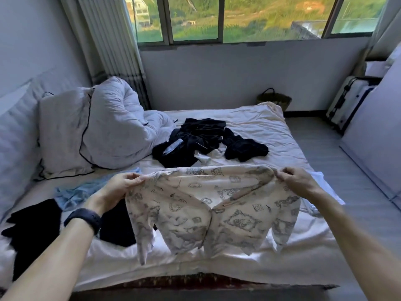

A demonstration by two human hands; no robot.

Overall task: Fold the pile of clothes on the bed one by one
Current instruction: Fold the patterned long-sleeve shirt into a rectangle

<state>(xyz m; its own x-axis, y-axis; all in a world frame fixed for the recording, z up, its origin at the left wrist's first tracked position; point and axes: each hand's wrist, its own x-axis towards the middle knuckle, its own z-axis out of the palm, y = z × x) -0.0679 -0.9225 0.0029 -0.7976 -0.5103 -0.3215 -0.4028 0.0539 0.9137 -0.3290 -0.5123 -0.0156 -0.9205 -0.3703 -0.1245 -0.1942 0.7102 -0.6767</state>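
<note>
Pinching the printed shirt (pixel 201 205) by its shoulders, both hands' fingers (pixel 135 178) hold it collar-up, hem hanging down.

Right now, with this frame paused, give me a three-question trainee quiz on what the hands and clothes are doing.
1. True or false: both hands grip the printed cream shirt by its upper edge.
2. Which wrist wears the dark band? A) left B) right C) neither
3. Fill in: the unfolded dark clothes lie beyond the shirt, towards the ____.

Key:
1. True. The left hand and right hand each pinch a top corner, and the shirt hangs down above the bed.
2. A.
3. Window.
</note>
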